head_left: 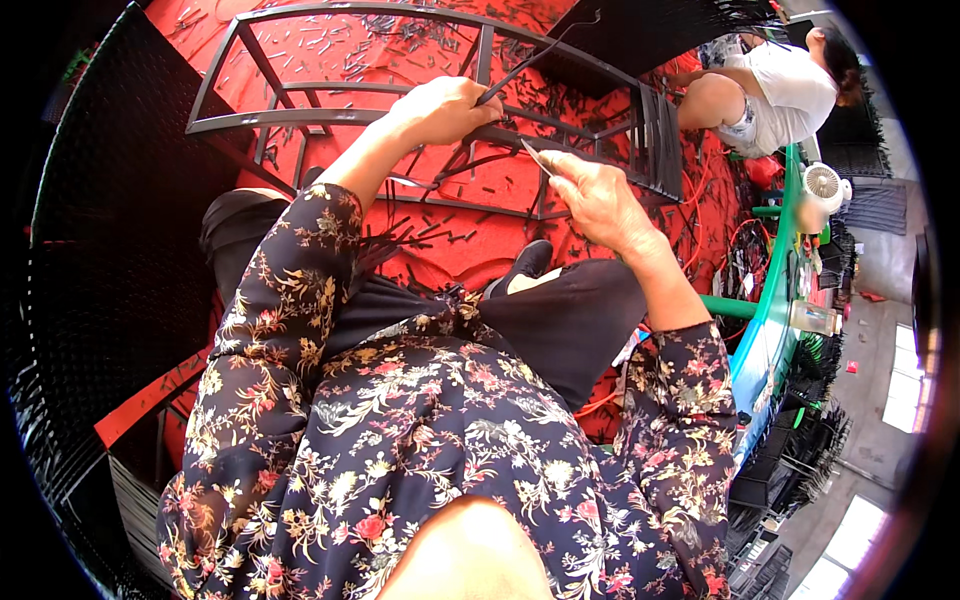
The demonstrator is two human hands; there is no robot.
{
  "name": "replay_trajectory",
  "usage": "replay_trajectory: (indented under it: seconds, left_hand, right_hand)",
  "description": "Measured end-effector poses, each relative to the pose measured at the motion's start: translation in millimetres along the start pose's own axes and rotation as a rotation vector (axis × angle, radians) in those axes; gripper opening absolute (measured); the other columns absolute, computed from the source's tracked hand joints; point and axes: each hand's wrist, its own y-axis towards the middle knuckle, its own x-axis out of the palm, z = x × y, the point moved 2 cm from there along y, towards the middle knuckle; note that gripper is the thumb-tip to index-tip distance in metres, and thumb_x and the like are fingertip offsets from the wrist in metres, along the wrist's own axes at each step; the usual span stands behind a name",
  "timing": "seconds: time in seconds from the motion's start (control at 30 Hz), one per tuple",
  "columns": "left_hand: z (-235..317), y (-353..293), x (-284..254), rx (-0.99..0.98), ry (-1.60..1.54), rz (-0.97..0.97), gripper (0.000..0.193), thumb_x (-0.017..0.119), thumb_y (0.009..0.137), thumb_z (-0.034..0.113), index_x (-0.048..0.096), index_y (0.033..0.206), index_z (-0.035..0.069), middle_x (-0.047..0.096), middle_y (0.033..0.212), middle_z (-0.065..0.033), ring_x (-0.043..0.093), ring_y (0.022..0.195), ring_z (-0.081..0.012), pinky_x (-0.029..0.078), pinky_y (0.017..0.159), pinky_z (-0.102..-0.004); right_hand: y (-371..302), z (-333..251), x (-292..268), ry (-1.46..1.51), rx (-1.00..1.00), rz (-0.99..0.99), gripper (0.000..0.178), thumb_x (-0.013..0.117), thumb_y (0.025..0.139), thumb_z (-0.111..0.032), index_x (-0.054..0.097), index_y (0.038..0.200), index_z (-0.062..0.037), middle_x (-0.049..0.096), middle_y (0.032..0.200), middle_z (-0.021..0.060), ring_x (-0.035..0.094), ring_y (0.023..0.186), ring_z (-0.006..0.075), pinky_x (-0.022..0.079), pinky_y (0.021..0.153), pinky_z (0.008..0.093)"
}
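Note:
My left hand [445, 110] is closed around a thin black strip [518, 72], whose loose end sticks up to the right over a dark metal frame [260, 119]. The frame stands across in front of my knees. Black strips [660, 140] wrap its right end closely. Close to the right of my left hand, my right hand [603, 205] grips a small knife [536, 156], its silver blade pointing up and left. The handle is hidden in my fingers. More loose strips [400, 240] hang below the frame's near side.
Short black offcuts are strewn over the red floor covering [400, 50]. A tall black woven panel [110, 250] rises at my left. At the far right a person in white [785, 95] sits bent over, near a white fan [822, 182] and a green-edged table [775, 290].

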Motion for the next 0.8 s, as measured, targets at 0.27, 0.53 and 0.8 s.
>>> replay_trajectory:
  seconds: [0.27, 0.53, 0.8]
  left_hand:
    - [2.0, 4.8, 6.0, 0.023, -0.015, -0.009, 0.033, 0.051, 0.083, 0.038, 0.063, 0.096, 0.010, 0.063, 0.085, -0.0157, 0.060, 0.085, -0.0320, 0.046, 0.074, -0.0415]
    - [23.0, -3.6, 2.3, -0.028, 0.108, 0.041, 0.031, 0.051, 0.085, 0.035, 0.063, 0.102, 0.013, 0.064, 0.088, -0.0124, 0.061, 0.087, -0.0293, 0.046, 0.076, -0.0389]
    - [11.4, 3.3, 6.8, -0.028, 0.110, 0.102, 0.029, 0.050, 0.086, 0.036, 0.064, 0.098, 0.015, 0.064, 0.079, -0.0120, 0.061, 0.078, -0.0300, 0.046, 0.070, -0.0384]
  right_hand:
    - [13.2, -0.8, -16.1, -0.025, 0.128, -0.171, 0.029, 0.050, 0.084, -0.013, 0.057, 0.111, -0.0026, 0.061, 0.093, 0.0220, 0.060, 0.089, 0.0352, 0.048, 0.078, 0.0393]
    - [-0.6, 5.3, 1.5, -0.051, 0.166, 0.108, 0.036, 0.056, 0.084, -0.011, 0.048, 0.117, -0.0005, 0.062, 0.095, 0.0208, 0.062, 0.086, 0.0309, 0.047, 0.075, 0.0345]
    - [-20.3, 25.3, 100.2, 0.920, 0.360, 0.803, 0.021, 0.050, 0.091, -0.015, 0.045, 0.104, 0.0000, 0.047, 0.069, -0.0002, 0.041, 0.051, 0.0049, 0.035, 0.045, 0.0190]
